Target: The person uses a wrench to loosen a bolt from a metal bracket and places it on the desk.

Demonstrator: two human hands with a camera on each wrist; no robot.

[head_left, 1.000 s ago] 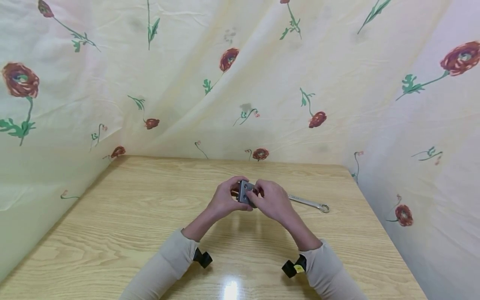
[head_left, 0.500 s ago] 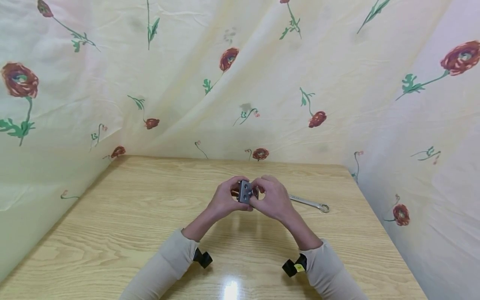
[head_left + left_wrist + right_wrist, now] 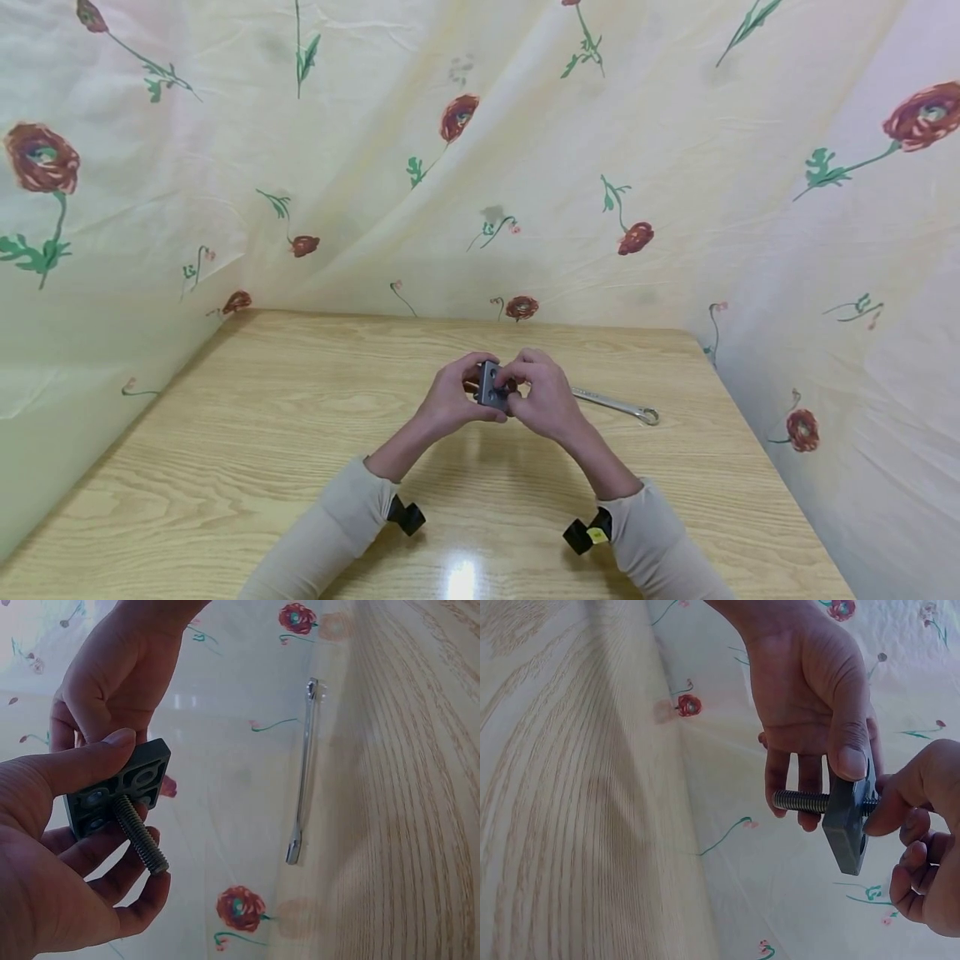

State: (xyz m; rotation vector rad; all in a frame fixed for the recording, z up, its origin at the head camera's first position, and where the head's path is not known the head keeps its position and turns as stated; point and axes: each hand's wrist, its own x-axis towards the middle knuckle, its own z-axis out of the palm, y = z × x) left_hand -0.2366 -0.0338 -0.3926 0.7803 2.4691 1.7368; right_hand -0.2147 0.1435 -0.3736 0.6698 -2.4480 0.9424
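Note:
My left hand grips a small grey block with several holes by its edges, above the table. A threaded bolt passes through the block; its long end sticks out on the left-hand side, close to my left fingers. On the other face my right hand pinches the bolt's short end between thumb and forefinger. The right wrist view shows a little thread there, but the fingers hide the tip. My remaining right fingers are curled.
A combination wrench lies on the wooden table, behind and right of my right hand. Flowered cloth hangs behind the table and along both sides.
My right thumb and forefinger shift around the bolt's short end, drawing back from the block and closing in again. My left hand and the block stay nearly still.

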